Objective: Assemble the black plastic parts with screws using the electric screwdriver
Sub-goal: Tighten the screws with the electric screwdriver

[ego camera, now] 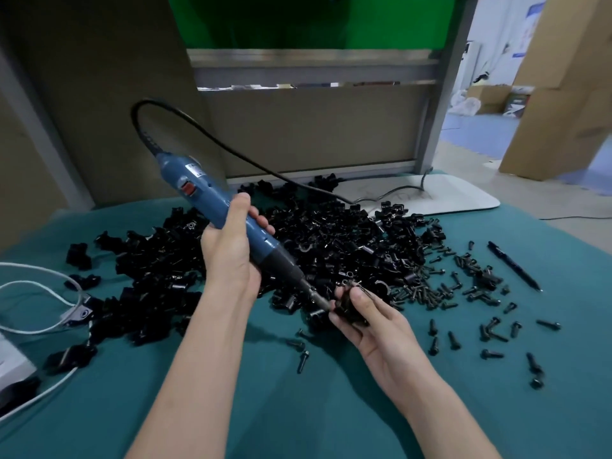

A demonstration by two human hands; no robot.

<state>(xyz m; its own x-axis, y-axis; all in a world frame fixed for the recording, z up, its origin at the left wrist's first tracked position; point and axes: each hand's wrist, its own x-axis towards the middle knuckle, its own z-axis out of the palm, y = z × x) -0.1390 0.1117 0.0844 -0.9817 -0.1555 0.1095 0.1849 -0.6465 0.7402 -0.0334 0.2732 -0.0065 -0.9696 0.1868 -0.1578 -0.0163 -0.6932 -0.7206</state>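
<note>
Forearms (185, 376) nearest me, both coming up from the bottom edge over the green cloth (298, 419). Left hand (228, 250) is wrapped tight round the blue screwdriver (212, 200), thumb up along the barrel, tool tilted with its bit (318, 298) aimed down and to the right. Right hand (374, 326) sits just beside and lower, palm up, thumb and fingers pinching one black part (347, 308). Bit tip is touching that part on its left side.

Behind both hands, the pile (331, 233) of black parts sprawls across the cloth. Screws (430, 293) are heaped to the right of the held part, with more scattered singly nearer me. Pen (513, 266) lies far right, well apart.

Black cord (205, 134) loops up from the screwdriver's tail and runs off behind the pile. White cable (39, 286) curls in at the left, beside a pale box (13, 362) cut off by the frame.

Whether a screw sits on the bit, I can't tell; thumb and dark plastic hide it. Part's shape is a blur too.
</note>
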